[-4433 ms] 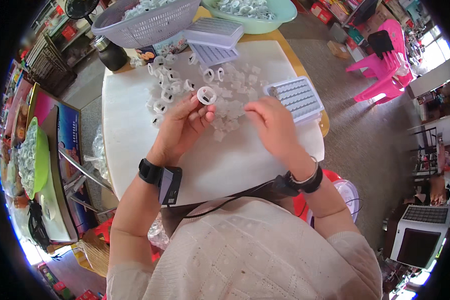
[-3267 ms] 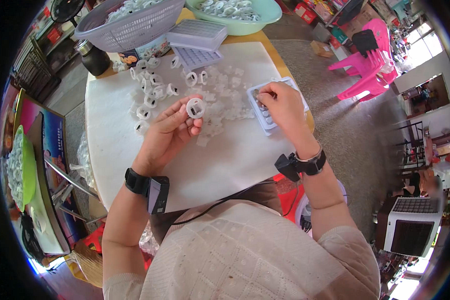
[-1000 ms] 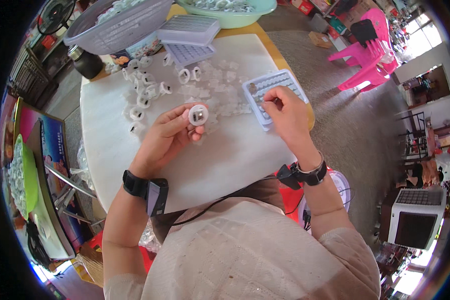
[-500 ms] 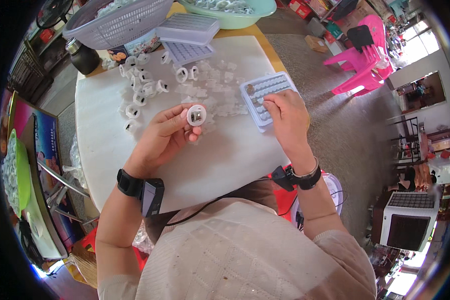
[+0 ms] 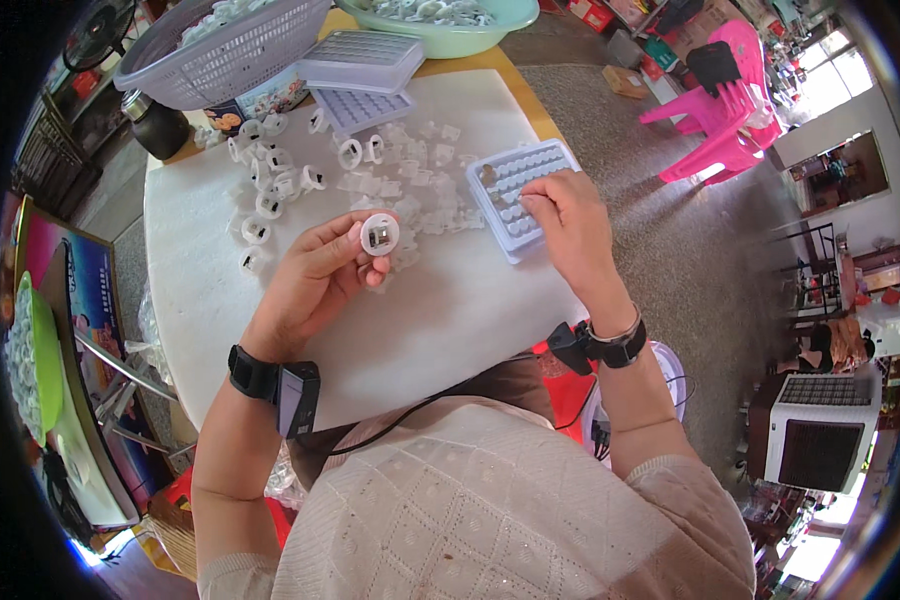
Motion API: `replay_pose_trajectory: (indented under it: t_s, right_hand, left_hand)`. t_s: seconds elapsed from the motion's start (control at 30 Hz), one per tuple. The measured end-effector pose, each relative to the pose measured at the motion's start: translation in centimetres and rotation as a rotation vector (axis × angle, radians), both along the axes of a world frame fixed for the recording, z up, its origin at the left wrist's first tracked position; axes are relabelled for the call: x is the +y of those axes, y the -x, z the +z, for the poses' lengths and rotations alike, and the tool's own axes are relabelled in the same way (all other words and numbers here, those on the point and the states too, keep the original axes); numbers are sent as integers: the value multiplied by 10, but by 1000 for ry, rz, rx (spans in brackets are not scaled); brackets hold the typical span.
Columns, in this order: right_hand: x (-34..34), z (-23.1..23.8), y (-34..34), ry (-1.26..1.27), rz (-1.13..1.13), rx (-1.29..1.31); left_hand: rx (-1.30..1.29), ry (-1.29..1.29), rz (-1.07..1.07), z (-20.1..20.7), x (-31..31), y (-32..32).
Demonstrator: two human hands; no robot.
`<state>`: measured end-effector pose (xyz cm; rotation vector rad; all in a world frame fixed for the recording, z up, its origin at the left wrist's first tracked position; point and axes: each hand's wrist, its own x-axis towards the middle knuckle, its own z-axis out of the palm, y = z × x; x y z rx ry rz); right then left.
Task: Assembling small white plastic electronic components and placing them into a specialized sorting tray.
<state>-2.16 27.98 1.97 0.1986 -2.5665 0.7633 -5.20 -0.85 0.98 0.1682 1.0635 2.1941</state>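
Between thumb and fingers, my left hand [image 5: 320, 275] grips a round white plastic part [image 5: 380, 235] with a dark, shiny metallic piece in its middle. My right hand [image 5: 578, 230] is at the pale blue compartment tray [image 5: 516, 246], its thumb and index finger pinched over the rows. Whatever is between those fingertips, if anything, is too small to make out. Loose round white parts with dark inserts [image 5: 268, 204] lie on the white tabletop [image 5: 400, 330] left of my left hand. Small translucent pieces [image 5: 440, 217] are scattered between the hands.
At the far side stand a grey-lilac basket [image 5: 220, 65] and a pale green basin [image 5: 450, 35], both filled with parts. Stacked plastic trays [image 5: 360, 65] sit before them. A black bottle [image 5: 155, 125] is at the far left corner, pink chairs [image 5: 715, 110] beyond the right.
The table and its contents have shifted slightly left in the picture. My left hand keeps hold of the round part, and my right fingertips have moved slightly right over the tray.
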Motion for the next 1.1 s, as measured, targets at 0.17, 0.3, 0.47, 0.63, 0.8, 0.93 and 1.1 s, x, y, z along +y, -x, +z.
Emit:
replay_pose_trajectory:
  t_s: [0.17,0.3,0.47,0.63,0.8,0.93,1.1]
  right_hand:
    - [-32,16,-10,206,-18,16]
    - [-76,25,-12,163,210,86]
    - [-101,18,-3,33,366,227]
    - [-112,15,-4,-124,323,245]
    - [-111,14,1,-75,368,238]
    - [-113,10,-2,149,268,92]
    - [-110,15,-4,254,337,-75]
  left_hand:
    - [15,-21,-82,-5,-1,4]
    - [14,-57,-93,-3,-1,2]
    - [-22,-64,-83,-2,0,0]
    - [-34,-96,-89,-9,0,2]
    - [-20,-53,-42,-10,1,0]
    - [-6,-73,-49,-10,2,1]
    - [-8,-20,-32,-10,0,-1]
